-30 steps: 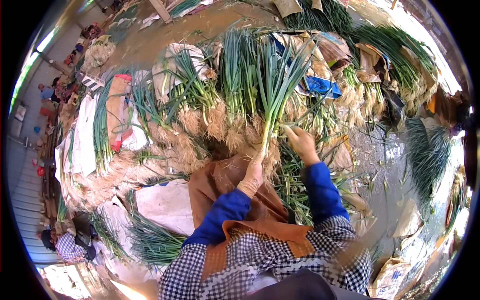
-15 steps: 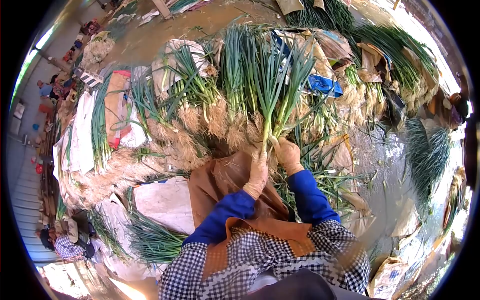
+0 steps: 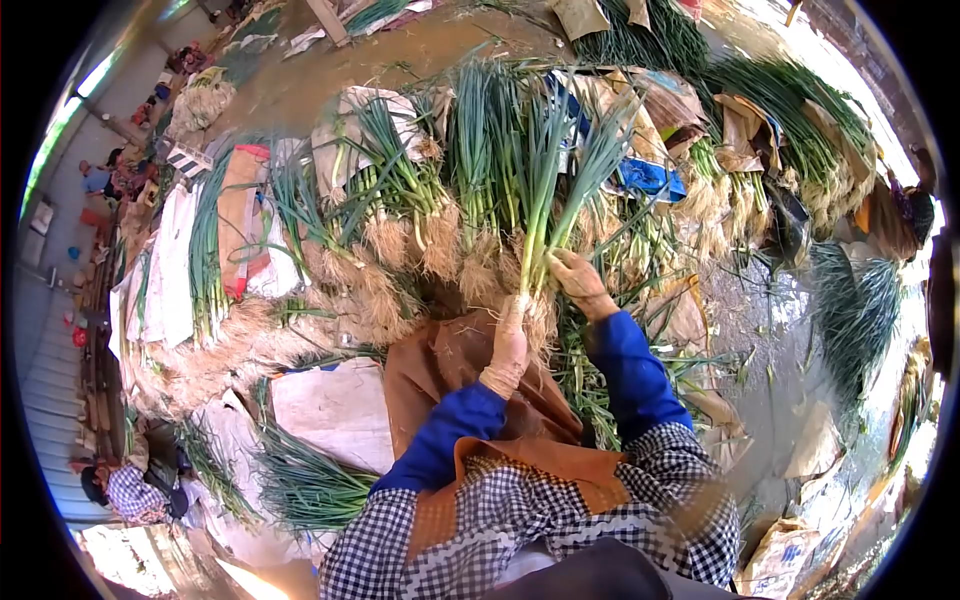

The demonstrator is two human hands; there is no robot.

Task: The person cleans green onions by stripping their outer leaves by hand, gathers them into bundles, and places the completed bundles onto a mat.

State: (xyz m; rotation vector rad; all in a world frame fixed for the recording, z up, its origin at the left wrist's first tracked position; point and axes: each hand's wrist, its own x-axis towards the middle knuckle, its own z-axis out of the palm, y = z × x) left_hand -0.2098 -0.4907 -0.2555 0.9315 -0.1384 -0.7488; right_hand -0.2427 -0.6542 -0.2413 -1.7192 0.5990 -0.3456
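Observation:
My left hand is closed round the root end of several green onions, whose long leaves point away from me. Thumb and fingers of my right hand pinch the white stalks of the same green onions at their right side. Pale stringy roots hang between the two hands. Both hands look coated in soil or covered by thin tan gloves; I cannot tell which. Beneath them a brown apron covers my lap. Just beyond, more green onions lie in a row, roots toward me.
White sacks and a loose heap of green onions lie at my left. Wet ground and another pile of green onions are on the right. A person in a checked shirt sits at the far left.
My right hand has moved up and slightly right along the stalks, away from my left hand. More of the hanging roots now show between them. My left hand has barely shifted.

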